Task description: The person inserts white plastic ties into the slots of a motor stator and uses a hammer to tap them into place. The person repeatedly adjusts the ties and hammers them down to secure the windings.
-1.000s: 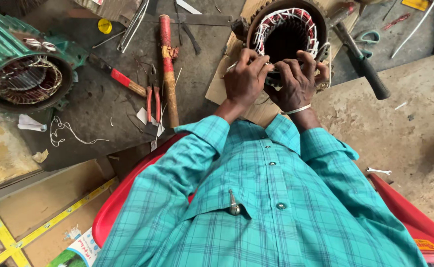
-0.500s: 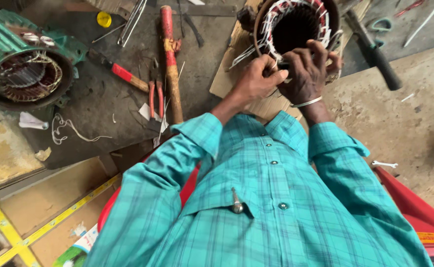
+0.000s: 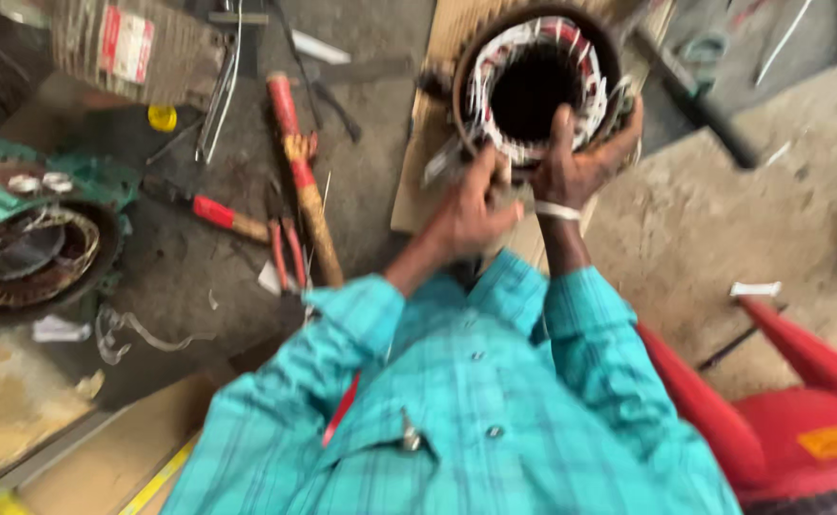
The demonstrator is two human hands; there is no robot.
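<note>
Since the half-second-ago frame our view shifted; stator (image 3: 537, 86) sits larger. Left hand (image 3: 471, 205) pinches at its near rim, right hand (image 3: 580, 157) clamps that rim. We'd keep it braced and tuck the windings gently.

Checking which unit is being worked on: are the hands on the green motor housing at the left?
No, both hands grip the round stator with white windings, apart from the green motor housing.

Stator (image 3: 537, 91) looks like dull dark metal with glossy whitish insulated windings. It sits on matt brown cardboard (image 3: 428, 114). Floor (image 3: 723, 219) is rough, dusty concrete. Shirt sleeve (image 3: 580, 334) is soft checked teal cloth, chair (image 3: 800, 401) shiny red plastic.
</note>
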